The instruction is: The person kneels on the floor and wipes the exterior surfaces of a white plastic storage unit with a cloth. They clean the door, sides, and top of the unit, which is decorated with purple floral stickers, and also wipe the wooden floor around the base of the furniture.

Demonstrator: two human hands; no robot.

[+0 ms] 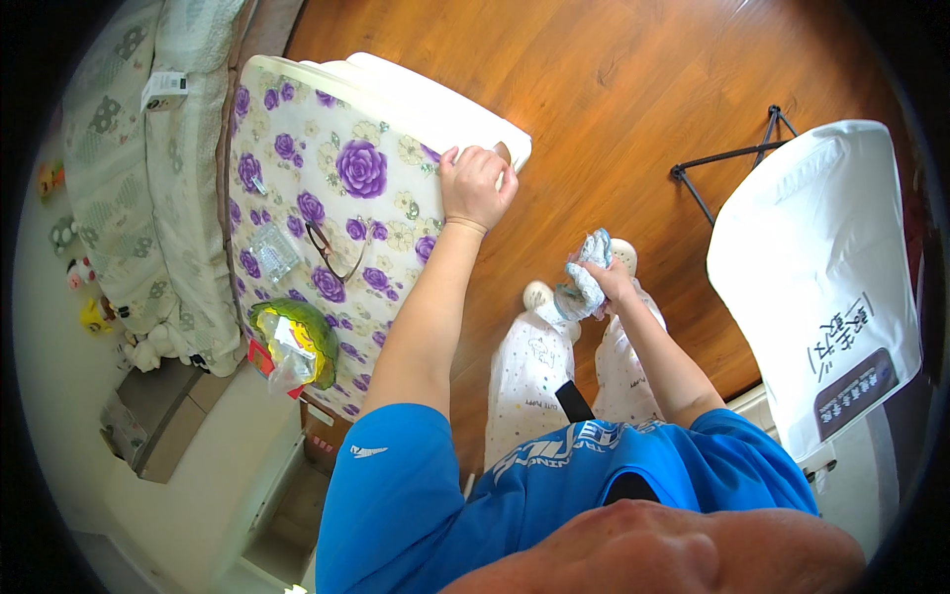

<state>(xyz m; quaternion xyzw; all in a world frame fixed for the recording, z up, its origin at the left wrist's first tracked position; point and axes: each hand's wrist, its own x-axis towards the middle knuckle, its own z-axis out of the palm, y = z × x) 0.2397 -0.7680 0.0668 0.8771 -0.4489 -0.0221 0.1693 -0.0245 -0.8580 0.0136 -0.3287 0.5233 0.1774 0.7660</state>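
Note:
My left hand (476,185) lies palm down at the corner of a white plastic cabinet (430,96), its fingers curled over the edge beside a brown patch. A tablecloth with purple roses (361,169) covers the cabinet top. Glasses (326,252) with dark rims lie there, beside a clear plastic pack (274,252). Nearer to me stands a green, watermelon-like container (326,345) with yellow inside and clear wrapping in it. Low over my feet, my right hand (612,281) grips a bunched white cloth (585,278) with light-blue edging. My fingers partly hide the cloth.
On the left is a bed with a patterned quilt (185,171), bearing a small white box (167,90) and plush toys (156,345). A white fabric seat (787,237) with black metal legs (727,158) and writing stands at right. Wood-look flooring (594,96) lies between.

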